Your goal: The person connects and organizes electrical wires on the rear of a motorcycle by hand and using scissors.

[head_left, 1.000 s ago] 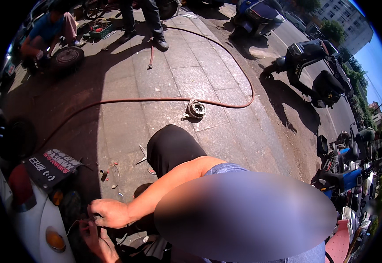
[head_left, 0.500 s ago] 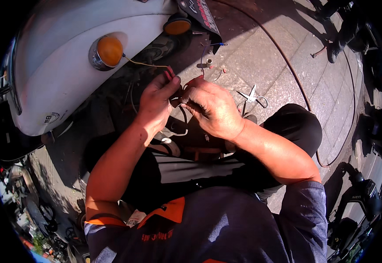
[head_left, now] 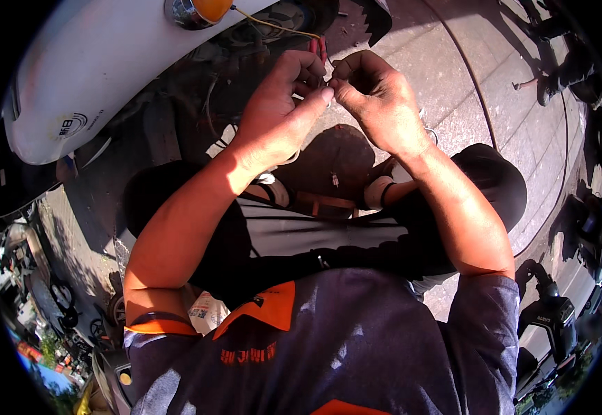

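My left hand [head_left: 283, 111] and my right hand [head_left: 382, 104] meet in front of the white body panel, thumbs almost touching. Both are closed in a pinch on a thin dark wire [head_left: 328, 64]; its end is hidden by the fingertips. Just beyond them hang two red sleeves [head_left: 319, 47], joined to a yellow wire [head_left: 276, 26]. That wire runs left to an orange, chrome-backed indicator lamp [head_left: 211, 8] on the white body panel [head_left: 121, 62]. Part of a scissors handle [head_left: 431, 135] shows beside my right wrist.
A brown hose [head_left: 470, 69] curves over the paving [head_left: 515, 149] on the right. Between my feet is a low brown stool edge [head_left: 325, 205], with a small pale connector [head_left: 335, 180] beyond it. Parked two-wheelers [head_left: 557, 311] stand at right; clutter lies at left.
The view has shifted, so the panel and lamp sit higher in the picture. My hands have moved away from the red sleeves and come together at the fingertips. The scissors are now mostly covered.
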A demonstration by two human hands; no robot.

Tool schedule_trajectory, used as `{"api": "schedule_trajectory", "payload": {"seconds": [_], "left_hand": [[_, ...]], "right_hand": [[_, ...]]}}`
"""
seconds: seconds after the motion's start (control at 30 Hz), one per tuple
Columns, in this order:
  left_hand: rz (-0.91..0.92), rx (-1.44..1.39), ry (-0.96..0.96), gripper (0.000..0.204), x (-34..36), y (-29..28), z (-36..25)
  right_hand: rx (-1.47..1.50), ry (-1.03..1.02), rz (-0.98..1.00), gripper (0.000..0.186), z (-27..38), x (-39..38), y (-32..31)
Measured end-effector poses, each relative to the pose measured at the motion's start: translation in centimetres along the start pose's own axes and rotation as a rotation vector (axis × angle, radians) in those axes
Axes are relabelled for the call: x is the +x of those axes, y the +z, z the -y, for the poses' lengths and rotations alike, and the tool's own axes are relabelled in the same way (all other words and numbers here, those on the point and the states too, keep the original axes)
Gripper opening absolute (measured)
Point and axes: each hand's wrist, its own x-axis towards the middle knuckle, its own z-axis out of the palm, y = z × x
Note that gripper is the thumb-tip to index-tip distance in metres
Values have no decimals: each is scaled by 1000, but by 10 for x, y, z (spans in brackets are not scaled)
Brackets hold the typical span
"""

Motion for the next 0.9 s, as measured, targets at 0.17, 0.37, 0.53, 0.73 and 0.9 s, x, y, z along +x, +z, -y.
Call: {"api": "schedule_trajectory", "payload": {"seconds": [0.17,0.37,0.53,0.73,0.9], "left_hand": [[-2,105,-121,25,0,-3,-10],[41,199,-178,25,1,-7,-20],[64,324,-128,27,5,1,-24],[87,577,-164,26,7,-8,16],[124,608,-266,27,12,-25,67]], "right_hand": [[130,53,0,17,3,-5,7],[216,22,-21,14,8,-6,2],[275,-18,-19,13,17,-6,-7],[224,230,-95,29,-14,16,-25],[-930,307,483,41,-138,25,-18]]}}
